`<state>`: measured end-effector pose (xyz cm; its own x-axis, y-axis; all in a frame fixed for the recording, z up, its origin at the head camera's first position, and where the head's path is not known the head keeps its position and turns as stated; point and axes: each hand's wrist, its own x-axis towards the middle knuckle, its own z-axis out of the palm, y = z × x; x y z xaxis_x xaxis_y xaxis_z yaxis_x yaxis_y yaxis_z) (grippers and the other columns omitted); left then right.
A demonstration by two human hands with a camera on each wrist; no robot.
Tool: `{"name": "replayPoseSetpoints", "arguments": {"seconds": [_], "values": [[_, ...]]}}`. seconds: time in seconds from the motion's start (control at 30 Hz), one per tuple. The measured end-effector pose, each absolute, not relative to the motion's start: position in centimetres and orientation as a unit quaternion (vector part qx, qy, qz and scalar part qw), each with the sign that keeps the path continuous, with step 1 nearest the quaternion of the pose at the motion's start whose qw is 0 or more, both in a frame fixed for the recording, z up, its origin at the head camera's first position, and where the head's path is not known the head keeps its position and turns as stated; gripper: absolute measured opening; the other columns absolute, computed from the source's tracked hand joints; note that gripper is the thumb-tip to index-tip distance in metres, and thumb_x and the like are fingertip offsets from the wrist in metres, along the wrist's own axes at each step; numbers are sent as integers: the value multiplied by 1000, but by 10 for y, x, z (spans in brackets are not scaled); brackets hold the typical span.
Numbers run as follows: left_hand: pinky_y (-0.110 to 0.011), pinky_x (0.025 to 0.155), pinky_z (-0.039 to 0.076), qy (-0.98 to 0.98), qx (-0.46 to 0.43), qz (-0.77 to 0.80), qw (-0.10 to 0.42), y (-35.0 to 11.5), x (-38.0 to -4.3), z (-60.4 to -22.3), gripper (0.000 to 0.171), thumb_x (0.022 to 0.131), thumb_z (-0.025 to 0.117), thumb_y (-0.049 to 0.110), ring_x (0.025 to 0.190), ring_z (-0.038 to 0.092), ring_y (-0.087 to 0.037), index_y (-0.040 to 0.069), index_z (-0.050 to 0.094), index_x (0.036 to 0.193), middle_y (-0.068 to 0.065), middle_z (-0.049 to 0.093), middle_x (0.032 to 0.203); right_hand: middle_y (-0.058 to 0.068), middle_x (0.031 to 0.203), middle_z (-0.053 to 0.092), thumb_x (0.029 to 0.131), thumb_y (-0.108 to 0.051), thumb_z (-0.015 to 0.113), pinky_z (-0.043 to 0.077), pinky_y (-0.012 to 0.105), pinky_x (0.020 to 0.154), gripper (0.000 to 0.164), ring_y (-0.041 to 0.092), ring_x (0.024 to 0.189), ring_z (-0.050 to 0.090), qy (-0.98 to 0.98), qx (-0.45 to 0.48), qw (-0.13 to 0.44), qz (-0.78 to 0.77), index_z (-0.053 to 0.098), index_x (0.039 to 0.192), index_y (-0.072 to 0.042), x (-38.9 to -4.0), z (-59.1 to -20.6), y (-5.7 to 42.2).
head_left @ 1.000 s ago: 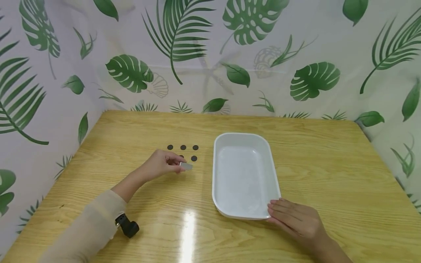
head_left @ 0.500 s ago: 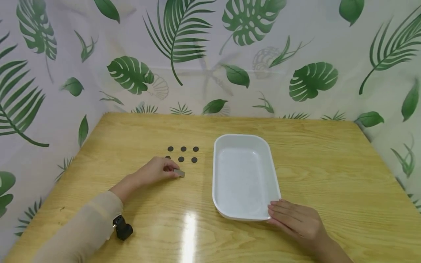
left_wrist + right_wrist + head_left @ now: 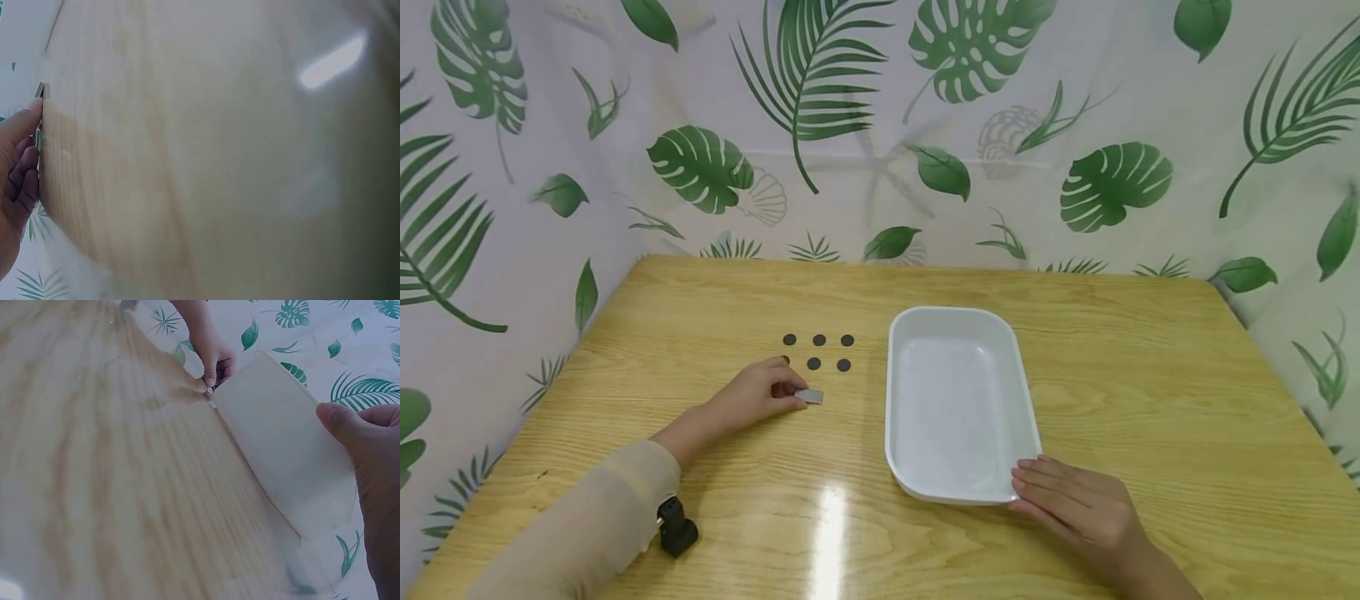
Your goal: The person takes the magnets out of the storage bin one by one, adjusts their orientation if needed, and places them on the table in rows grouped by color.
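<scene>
My left hand pinches a small flat silver-grey rectangular piece between thumb and fingertips, low over the table. Just beyond it are several small black discs in two rows, one partly covered by the fingers. My right hand grips the near right corner of a white rectangular tray, fingers over the rim and thumb outside the wall. From the right wrist, the thumb shows against the tray's side. At the left wrist camera's edge, the left hand holds the thin piece edge-on.
The wooden table runs back to a leaf-patterned cloth wall, which also closes off both sides. A black strapped device sits at the left sleeve. The tray stands right of the discs.
My left hand has drawn left and nearer with the silver-grey piece, uncovering discs in the nearer row; lately it has barely moved. The right hand and the tray stay put.
</scene>
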<state>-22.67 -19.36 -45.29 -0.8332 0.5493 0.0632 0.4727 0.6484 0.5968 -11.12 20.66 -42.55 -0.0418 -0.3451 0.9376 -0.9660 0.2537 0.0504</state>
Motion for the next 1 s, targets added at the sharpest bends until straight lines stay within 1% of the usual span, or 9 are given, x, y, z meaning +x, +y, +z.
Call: {"name": "replayPoseSetpoints", "arguments": {"seconds": [0.23,0.53,0.77,0.87,0.97,1.0], "values": [[-23,67,47,900,256,346,70,-195,-228,-456,16,85,72,19,76,53,-10,10,69,97,1,57,87,19,76,71,83,-14,71,55,31,77,20,25,66,70,-637,514,469,331,74,76,5,-114,-425,206],[-24,66,44,903,255,338,68,-193,-229,-456,17,87,69,22,74,50,-10,11,68,99,3,57,85,19,76,71,84,-14,71,55,31,77,21,25,67,70,-638,514,468,330,74,76,5,-114,-426,207],[-25,68,46,905,252,334,75,-192,-231,-456,17,87,69,22,76,51,-10,10,67,100,2,57,87,18,76,71,84,-15,71,55,31,76,20,25,66,70,-643,514,468,322,74,78,4,-113,-425,208],[-25,68,46,905,252,334,83,-192,-231,-454,20,86,70,22,77,52,-11,9,67,102,1,57,88,18,77,71,85,-15,70,55,30,73,20,24,66,70,-645,517,467,314,74,77,3,-114,-424,209],[-25,68,46,905,256,327,90,-193,-231,-452,29,85,71,24,78,51,-11,6,65,107,0,57,90,16,77,71,84,-17,71,55,30,70,20,24,65,70,-648,521,465,305,75,77,1,-115,-422,210],[-24,68,46,905,257,325,92,-194,-230,-451,32,85,72,25,77,51,-11,6,64,108,0,57,90,16,78,72,84,-19,71,55,30,72,21,24,66,70,-652,522,461,300,75,78,1,-115,-421,211]]}}
